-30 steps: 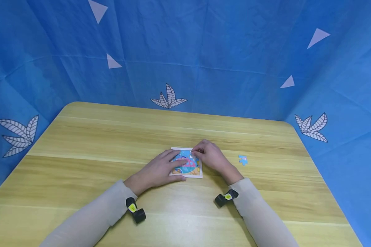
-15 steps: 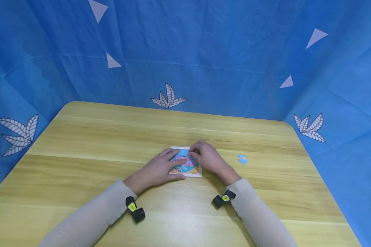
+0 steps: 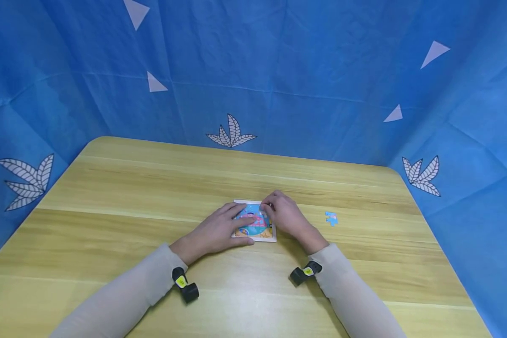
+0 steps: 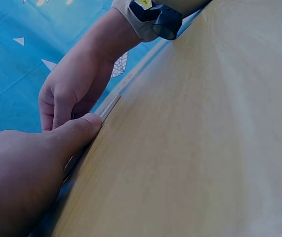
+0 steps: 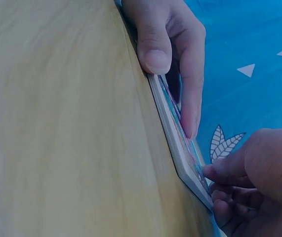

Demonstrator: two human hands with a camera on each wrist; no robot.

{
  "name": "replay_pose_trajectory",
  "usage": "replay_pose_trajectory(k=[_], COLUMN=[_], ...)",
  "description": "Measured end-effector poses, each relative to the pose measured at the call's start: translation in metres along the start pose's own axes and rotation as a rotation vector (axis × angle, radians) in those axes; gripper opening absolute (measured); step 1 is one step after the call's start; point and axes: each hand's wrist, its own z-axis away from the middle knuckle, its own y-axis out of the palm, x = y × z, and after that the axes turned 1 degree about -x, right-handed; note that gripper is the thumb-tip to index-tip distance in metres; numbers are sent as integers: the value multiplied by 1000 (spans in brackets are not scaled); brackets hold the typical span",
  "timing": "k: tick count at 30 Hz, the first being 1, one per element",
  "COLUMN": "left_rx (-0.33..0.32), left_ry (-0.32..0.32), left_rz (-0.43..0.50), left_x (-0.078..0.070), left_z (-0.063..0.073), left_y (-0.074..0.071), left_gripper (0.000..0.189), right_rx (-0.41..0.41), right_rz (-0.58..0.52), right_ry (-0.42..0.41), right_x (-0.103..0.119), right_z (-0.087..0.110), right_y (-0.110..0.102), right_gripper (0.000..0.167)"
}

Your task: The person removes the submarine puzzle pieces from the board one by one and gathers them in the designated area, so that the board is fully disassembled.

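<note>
Blue cloth [image 3: 321, 94] printed with pale triangles and leaves hangs behind the wood-grain table [image 3: 118, 188] before us, where we see the left hand [image 3: 217, 230] with its fingers spread and nearly straight, the thumb along the near edge of the white-framed jigsaw puzzle [image 3: 257, 230] and the others over its left part. We find the right hand [image 3: 285, 213] at the puzzle's far right corner, thumb and fingers bent and tips close together, though we cannot tell whether they pinch anything; well to its right lies a loose blue piece [image 3: 331, 218].
</note>
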Motion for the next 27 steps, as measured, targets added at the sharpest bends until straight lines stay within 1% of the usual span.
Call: replay_pose_trajectory(k=[4,17,19,27], left_rx=[-9,-31,-30,-27], left_ry=[8,28,29,24], left_rz=[3,-9,-9,-14], left_x=[1,4,4,5], left_z=[0,1,1,1], left_y=[1,4,4,5], left_gripper=[66,65,65,66], right_rx=[7,4,-4,10], right_rz=[12,95,89,-10], right_ry=[13,13,15,43], right_x=[3,11,12,11], right_z=[0,1,1,-1], right_y=[1,2,2,6], right_gripper=[19,18,17,12])
